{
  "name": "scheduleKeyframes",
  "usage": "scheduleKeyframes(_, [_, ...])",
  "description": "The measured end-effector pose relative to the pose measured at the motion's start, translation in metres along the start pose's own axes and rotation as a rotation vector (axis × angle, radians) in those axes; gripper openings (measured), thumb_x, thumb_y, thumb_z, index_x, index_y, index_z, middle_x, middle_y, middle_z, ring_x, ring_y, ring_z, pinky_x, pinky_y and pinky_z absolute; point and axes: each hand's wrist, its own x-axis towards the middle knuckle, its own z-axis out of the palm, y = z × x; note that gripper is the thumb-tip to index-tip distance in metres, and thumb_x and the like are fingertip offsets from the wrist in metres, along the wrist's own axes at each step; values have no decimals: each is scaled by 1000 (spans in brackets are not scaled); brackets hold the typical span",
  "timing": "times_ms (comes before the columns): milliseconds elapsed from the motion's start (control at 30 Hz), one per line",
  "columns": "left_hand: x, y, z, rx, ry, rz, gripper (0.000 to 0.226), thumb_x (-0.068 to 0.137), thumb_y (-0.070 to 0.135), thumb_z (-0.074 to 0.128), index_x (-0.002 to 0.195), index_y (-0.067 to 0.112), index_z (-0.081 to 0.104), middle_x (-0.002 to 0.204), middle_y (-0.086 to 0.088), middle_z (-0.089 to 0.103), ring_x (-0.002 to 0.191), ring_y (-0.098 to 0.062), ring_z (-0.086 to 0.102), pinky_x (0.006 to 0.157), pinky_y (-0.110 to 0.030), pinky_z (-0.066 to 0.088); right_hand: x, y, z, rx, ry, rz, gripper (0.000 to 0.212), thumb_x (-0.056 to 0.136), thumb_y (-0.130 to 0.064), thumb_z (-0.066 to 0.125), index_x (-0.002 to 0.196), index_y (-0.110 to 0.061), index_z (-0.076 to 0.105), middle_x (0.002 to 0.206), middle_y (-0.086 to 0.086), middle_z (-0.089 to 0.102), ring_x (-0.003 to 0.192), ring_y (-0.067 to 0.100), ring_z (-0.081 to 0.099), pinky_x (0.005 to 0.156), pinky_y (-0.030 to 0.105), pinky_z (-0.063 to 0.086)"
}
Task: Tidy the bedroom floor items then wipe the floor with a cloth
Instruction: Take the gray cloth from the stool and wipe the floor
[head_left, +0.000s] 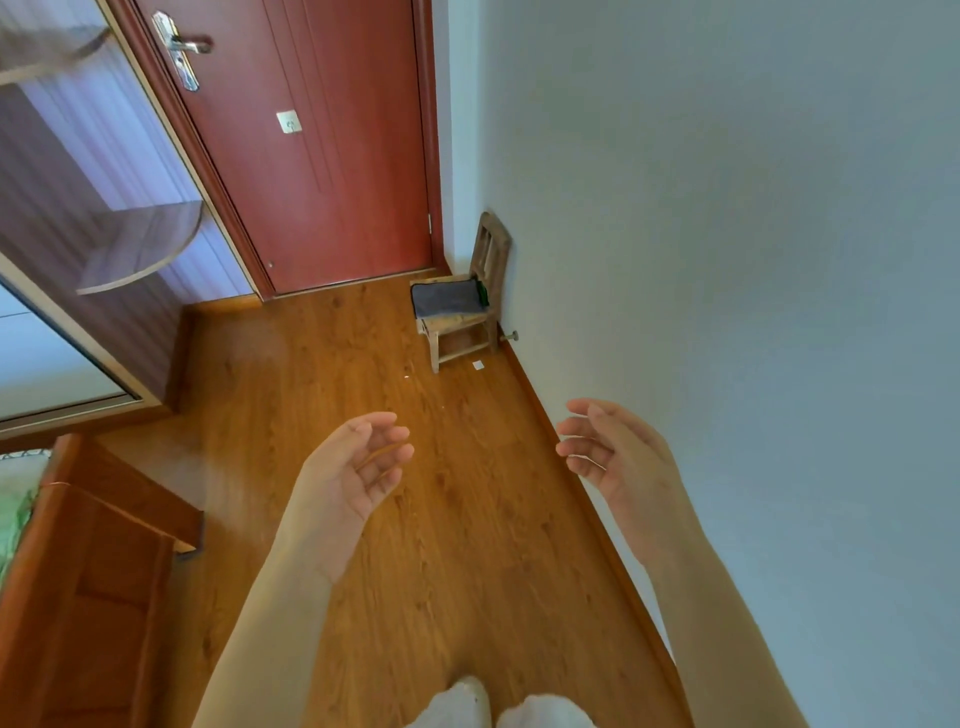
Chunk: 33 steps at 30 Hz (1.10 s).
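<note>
A dark grey cloth (447, 299) lies folded on the seat of a little wooden chair (470, 301). The chair stands on the wood floor (441, 519), with its back against the pale wall (727, 260), in the corner next to the red door (322, 156). Something green (483, 292) peeks out at the back edge of the cloth. A small white scrap of paper (478, 365) lies on the floor just beside the chair's legs, and a few tiny white crumbs (407, 375) lie near it.

Both hands are held up in the air over the floor, well apart from the chair and from each other. The left hand (353, 467) has its palm up and its fingers softly bent, and it holds nothing. The right hand (608, 452) is near the wall, its fingers loose and a bit bent, and it holds nothing too.

Two feet in white socks (467, 701) show at the bottom. A brown wooden bed frame (93, 571) stands on the left, and a wardrobe with round shelves (145, 249) is beside the door
</note>
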Motion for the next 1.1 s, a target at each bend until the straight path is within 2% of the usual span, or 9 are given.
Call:
scheduleKeyframes(267, [109,20,34,-15,43,-8,25,94,23,43,103,11,63,90,-4,69,86,-17,67,81,-31,50,127,-15,4,17,-34,53,20,95,-16,46,96,-11,66,82,4,70,74,16,66,67,21,54])
scheduleKeyframes(433, [185,24,60,-54,91,16,26,92,23,43,104,11,63,89,-3,70,84,-15,68,75,-26,55,221,-28,4,-9,-107,78,20,95,-15,47,93,-13,67,80,4,69,74,15,65,68,23,55])
scheduleKeyframes(633, [278,29,100,-89,183,21,26,97,20,39,103,13,63,89,-1,69,87,-16,65,80,-31,46,336,-55,-3,-86,-186,117,20,96,-16,48,93,-12,67,80,3,69,74,14,65,68,23,53])
scheduleKeyframes(900, [363,30,129,-141,252,-7,28,98,18,36,105,8,61,88,-5,69,87,-21,62,79,-33,45,457,-63,4,-147,-253,242,18,95,-18,49,95,-15,67,79,0,70,73,12,66,66,22,52])
scheduleKeyframes(1100, [438,42,125,-124,307,-31,28,99,19,36,101,10,63,84,-2,71,81,-17,65,74,-32,46,537,-50,30,-133,-250,280,17,95,-20,50,95,-16,67,80,0,71,74,12,68,63,19,53])
